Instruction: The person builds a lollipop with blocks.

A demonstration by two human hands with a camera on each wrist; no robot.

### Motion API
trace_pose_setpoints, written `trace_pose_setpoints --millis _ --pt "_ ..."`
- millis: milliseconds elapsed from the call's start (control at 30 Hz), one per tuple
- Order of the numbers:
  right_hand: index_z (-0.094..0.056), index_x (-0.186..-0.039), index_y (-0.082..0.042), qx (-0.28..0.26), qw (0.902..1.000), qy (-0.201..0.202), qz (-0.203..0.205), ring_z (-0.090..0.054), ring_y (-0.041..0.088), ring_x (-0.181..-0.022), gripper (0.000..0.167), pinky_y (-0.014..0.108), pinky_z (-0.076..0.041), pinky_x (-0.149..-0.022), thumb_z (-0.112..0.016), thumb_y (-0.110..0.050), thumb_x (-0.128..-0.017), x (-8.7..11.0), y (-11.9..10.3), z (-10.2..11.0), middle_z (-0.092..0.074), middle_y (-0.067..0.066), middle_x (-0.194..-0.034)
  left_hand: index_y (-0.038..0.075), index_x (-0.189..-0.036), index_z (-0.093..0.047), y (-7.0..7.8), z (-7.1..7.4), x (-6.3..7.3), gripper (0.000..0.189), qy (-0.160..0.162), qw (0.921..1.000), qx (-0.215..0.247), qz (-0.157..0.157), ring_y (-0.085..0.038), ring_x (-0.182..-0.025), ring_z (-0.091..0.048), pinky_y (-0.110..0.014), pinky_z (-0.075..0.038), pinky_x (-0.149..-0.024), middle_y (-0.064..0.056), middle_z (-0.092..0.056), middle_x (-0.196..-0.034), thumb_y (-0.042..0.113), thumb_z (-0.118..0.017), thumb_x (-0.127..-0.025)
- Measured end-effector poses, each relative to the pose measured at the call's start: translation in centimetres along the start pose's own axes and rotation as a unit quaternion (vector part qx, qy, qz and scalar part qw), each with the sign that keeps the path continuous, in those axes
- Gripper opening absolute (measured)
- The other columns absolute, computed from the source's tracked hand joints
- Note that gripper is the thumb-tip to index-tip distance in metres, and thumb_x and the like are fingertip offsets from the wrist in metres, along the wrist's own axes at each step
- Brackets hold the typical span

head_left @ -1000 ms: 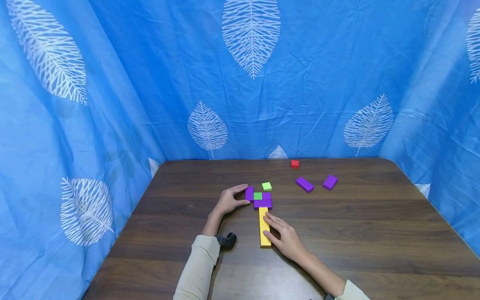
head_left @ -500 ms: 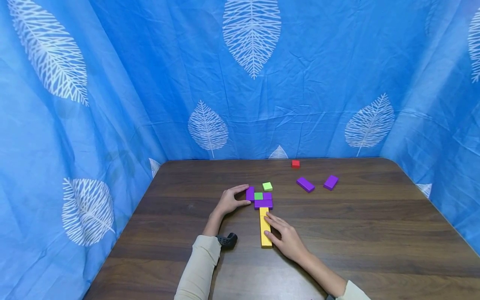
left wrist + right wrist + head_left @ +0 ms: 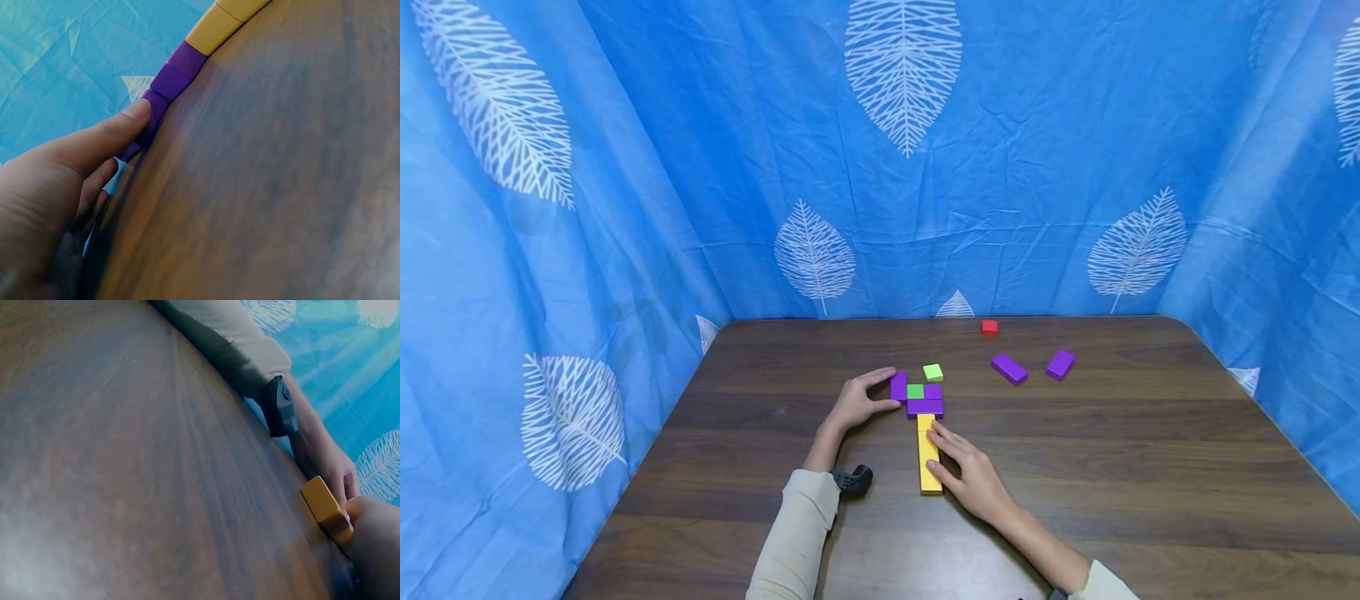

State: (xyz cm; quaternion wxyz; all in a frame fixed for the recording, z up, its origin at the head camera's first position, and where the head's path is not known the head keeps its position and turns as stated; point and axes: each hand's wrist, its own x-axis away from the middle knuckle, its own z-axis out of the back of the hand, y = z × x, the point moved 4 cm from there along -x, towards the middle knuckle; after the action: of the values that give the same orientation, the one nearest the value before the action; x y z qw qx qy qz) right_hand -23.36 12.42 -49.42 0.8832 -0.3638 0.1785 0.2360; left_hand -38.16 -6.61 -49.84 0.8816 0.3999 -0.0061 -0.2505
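My left hand (image 3: 853,405) pinches an upright-lying purple block (image 3: 898,386) at the left of a flat block figure, thumb at its near end and a finger at its far end. Against that block sit a green block (image 3: 915,391), a small purple block (image 3: 933,391) and a longer purple block (image 3: 925,407). Below them runs a yellow strip (image 3: 929,479) made of a short and a long block. The relaxed fingers of my right hand (image 3: 981,486) rest along the strip's right side. In the left wrist view, the thumb (image 3: 128,122) presses the purple block's end.
A lime-green block (image 3: 933,372) lies just beyond the figure. Farther right are two loose purple blocks (image 3: 1009,368), and a red block (image 3: 990,327) is near the table's far edge. Blue leaf-print curtain (image 3: 1000,167) surrounds the wooden table (image 3: 1150,467).
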Motion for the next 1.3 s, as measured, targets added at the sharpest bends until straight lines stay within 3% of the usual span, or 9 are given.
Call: trace_pose_setpoints --millis 267,467,667,867,967,1100,1200,1300 --pt "-0.062 -0.119 -0.004 -0.012 0.9987 0.047 0.013 -0.053 0.028 -0.114 0.037 0.046 -0.044 -0.091 -0.068 -0.012 -0.083 -0.1 -0.2 0.4 -0.055 0.011 -0.127 0.013 -0.128 -0.057 -0.3 0.3 0.2 0.055 0.014 0.9997 0.017 -0.004 -0.022 -0.125 -0.044 -0.041 -0.034 -0.103 -0.003 -0.053 -0.132 0.037 -0.071 -0.080" --pt "-0.065 -0.114 -0.003 -0.018 0.9979 0.056 0.028 -0.056 0.028 -0.110 0.032 0.046 -0.045 -0.090 -0.068 -0.009 -0.082 -0.9 -0.1 0.9 -0.059 0.012 -0.122 0.012 -0.125 -0.059 -0.5 0.5 0.1 0.048 0.022 0.9996 0.019 -0.005 -0.019 -0.123 -0.046 -0.038 -0.034 -0.103 -0.003 -0.055 -0.129 0.035 -0.068 -0.083" --pt "-0.067 -0.109 -0.004 -0.022 0.9981 0.052 0.022 -0.059 0.026 -0.106 0.027 0.044 -0.046 -0.090 -0.068 -0.010 -0.083 -2.7 1.0 1.5 -0.064 0.009 -0.114 0.014 -0.122 -0.062 -0.6 0.3 0.0 0.043 0.017 0.9998 0.008 -0.011 -0.021 -0.121 -0.048 -0.039 -0.037 -0.100 -0.003 -0.056 -0.127 0.034 -0.068 -0.084" --pt "-0.068 -0.109 -0.004 -0.015 0.9987 0.048 0.007 -0.059 0.026 -0.105 0.025 0.044 -0.045 -0.090 -0.066 -0.014 -0.086 -6.0 3.1 2.5 -0.065 0.008 -0.112 0.015 -0.122 -0.062 -0.4 0.2 -0.1 0.044 0.015 0.9998 0.004 -0.013 -0.022 -0.121 -0.048 -0.039 -0.038 -0.099 -0.003 -0.056 -0.128 0.035 -0.068 -0.084" --pt "-0.067 -0.109 -0.003 -0.020 0.9985 0.048 -0.018 -0.060 0.028 -0.104 0.026 0.044 -0.047 -0.088 -0.066 -0.013 -0.086 -8.0 4.5 2.9 -0.065 0.010 -0.110 0.015 -0.123 -0.062 -0.3 0.2 -0.1 0.044 0.015 0.9998 0.002 -0.012 -0.021 -0.121 -0.048 -0.039 -0.038 -0.100 -0.002 -0.055 -0.128 0.035 -0.067 -0.084" --pt "-0.066 -0.111 -0.003 -0.047 0.9938 0.043 -0.091 -0.061 0.029 -0.101 0.028 0.043 -0.050 -0.083 -0.067 -0.014 -0.085 -10.0 7.0 2.9 -0.066 0.013 -0.108 0.016 -0.123 -0.062 -0.4 0.2 -0.1 0.044 0.013 0.9999 -0.001 -0.008 -0.021 -0.121 -0.047 -0.038 -0.038 -0.100 -0.001 -0.055 -0.129 0.035 -0.067 -0.084" --pt "-0.064 -0.115 -0.003 -0.075 0.9865 0.022 -0.144 -0.061 0.029 -0.101 0.032 0.041 -0.050 -0.083 -0.066 -0.017 -0.086 -10.8 8.9 2.4 -0.064 0.015 -0.111 0.015 -0.123 -0.062 -0.4 0.2 0.0 0.044 0.013 0.9999 0.004 -0.006 -0.021 -0.121 -0.048 -0.039 -0.038 -0.100 -0.002 -0.055 -0.128 0.034 -0.068 -0.084" --pt "-0.061 -0.120 -0.001 -0.107 0.9803 0.001 -0.166 -0.059 0.030 -0.105 0.037 0.040 -0.049 -0.085 -0.065 -0.018 -0.088 -11.1 10.2 1.9 -0.061 0.017 -0.116 0.015 -0.122 -0.062 -0.4 0.1 0.0 0.044 0.014 0.9999 0.008 -0.005 -0.021 -0.121 -0.048 -0.039 -0.038 -0.100 -0.002 -0.056 -0.128 0.034 -0.069 -0.083"
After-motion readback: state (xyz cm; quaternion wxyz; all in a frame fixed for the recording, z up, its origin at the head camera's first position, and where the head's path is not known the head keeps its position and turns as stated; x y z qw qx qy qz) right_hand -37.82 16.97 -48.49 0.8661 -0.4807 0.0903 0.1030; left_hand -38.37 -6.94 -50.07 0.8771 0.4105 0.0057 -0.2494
